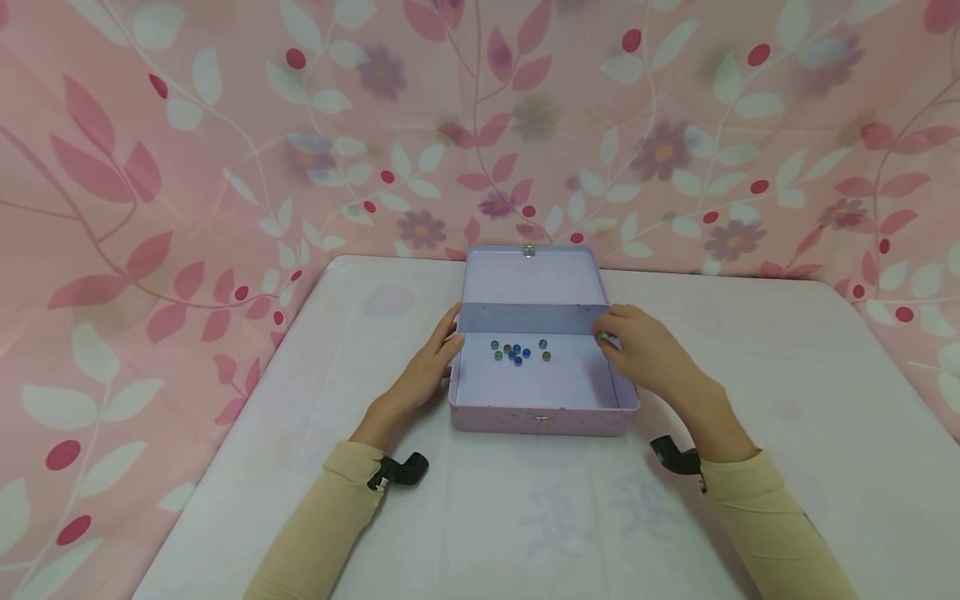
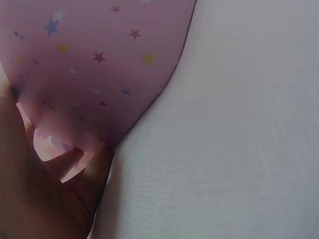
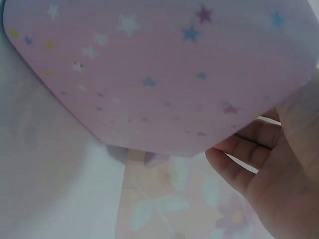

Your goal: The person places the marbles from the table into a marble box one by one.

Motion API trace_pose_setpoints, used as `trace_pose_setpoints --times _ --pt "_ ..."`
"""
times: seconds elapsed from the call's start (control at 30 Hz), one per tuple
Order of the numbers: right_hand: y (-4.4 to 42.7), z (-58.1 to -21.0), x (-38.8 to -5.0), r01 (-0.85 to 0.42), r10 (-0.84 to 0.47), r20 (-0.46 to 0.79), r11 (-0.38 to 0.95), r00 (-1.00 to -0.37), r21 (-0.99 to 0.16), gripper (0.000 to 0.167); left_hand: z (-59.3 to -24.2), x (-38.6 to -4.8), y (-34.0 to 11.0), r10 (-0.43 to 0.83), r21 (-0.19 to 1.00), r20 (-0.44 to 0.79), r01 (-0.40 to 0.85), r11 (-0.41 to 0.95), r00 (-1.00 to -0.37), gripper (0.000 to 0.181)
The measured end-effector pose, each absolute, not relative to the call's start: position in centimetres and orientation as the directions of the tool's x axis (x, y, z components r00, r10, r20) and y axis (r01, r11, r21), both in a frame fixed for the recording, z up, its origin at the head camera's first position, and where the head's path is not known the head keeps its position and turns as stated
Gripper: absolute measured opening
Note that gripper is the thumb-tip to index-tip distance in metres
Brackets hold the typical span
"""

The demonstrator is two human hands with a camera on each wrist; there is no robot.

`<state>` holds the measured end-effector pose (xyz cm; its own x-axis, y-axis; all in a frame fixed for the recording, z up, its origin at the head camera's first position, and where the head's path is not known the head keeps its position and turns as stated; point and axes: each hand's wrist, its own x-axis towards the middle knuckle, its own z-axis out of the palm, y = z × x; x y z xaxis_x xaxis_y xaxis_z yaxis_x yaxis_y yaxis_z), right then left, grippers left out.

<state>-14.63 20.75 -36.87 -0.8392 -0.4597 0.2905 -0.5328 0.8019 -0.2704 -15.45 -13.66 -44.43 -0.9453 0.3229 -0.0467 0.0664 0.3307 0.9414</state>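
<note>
A lilac tin box [image 1: 543,421] stands on the table with its hinged lid [image 1: 532,275] raised at the back. Several glass marbles, among them a blue marble [image 1: 518,361] and a green marble [image 1: 543,343], lie loose on its floor. My left hand [image 1: 423,362] rests against the box's left side, thumb and fingers at the rim. In the left wrist view it touches the star-patterned outer wall [image 2: 99,74]. At the right rim, my right hand [image 1: 648,346] pinches a small glassy greenish marble [image 1: 603,335] between thumb and fingers. The right wrist view hides that marble behind the wall [image 3: 149,99].
A pale cloth covers the table [image 1: 540,517]. Behind it hangs a pink floral curtain [image 1: 420,125]. Black wrist cameras, one on the left sleeve [image 1: 405,471] and one on the right sleeve [image 1: 675,457], stick out toward the middle in front of the box.
</note>
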Motion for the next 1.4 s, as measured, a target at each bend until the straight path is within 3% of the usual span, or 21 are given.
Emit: trace_pose_setpoints --times 0.73,1.07,1.4 --pt "18.1 -38.9 -13.9 -0.547 -0.531 0.131 0.799 -0.837 -0.252 0.016 -45.1 -15.7 -13.5 0.292 0.936 0.006 0.108 0.336 -0.956 0.057" --pt "17.8 -39.5 -13.8 -0.585 -0.563 0.173 0.802 -0.808 -0.121 0.013 -45.0 -15.6 -13.5 0.288 0.933 0.003 0.106 0.343 -0.958 0.057" --pt "17.9 -39.5 -13.7 -0.578 -0.554 0.184 0.807 -0.812 -0.121 0.014 -44.9 -15.5 -13.5 0.287 0.935 -0.007 0.095 0.341 -0.958 0.058"
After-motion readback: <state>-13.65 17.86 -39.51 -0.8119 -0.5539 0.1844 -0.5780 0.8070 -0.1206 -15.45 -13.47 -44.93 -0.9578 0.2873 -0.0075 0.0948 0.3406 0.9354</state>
